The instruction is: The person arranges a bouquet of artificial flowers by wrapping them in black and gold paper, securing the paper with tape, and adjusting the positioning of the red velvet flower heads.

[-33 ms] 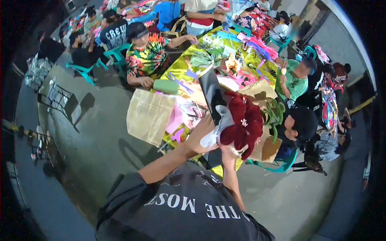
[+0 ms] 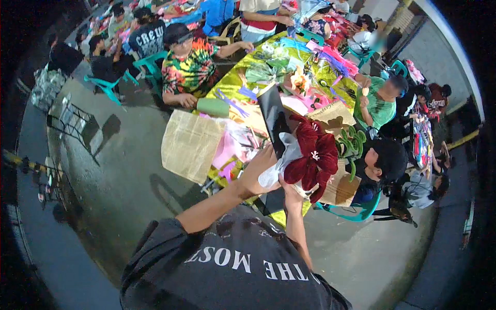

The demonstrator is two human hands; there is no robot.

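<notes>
Dark red, velvety flowers (image 2: 315,155) with pale centres form a bunch in front of me, above the near end of the table. Pale translucent wrap (image 2: 281,157) lies along their left side, and a black sheet (image 2: 274,121) rises behind it. My left hand (image 2: 258,170) is closed on the wrap at the left, its fingers partly hidden. My right hand (image 2: 289,188) is closed around the base of the bunch, below the petals, which cover some of its fingers.
The yellow-covered table (image 2: 237,77) holds craft strips, a green roll (image 2: 212,107), brown paper (image 2: 188,144) and green curled stems (image 2: 350,142). Co-workers (image 2: 188,72) sit along both sides, one close at right (image 2: 385,163). A metal frame (image 2: 72,124) stands left.
The surrounding scene sits slightly higher in the view. My hands and the bunch have barely moved, and both hands keep their hold.
</notes>
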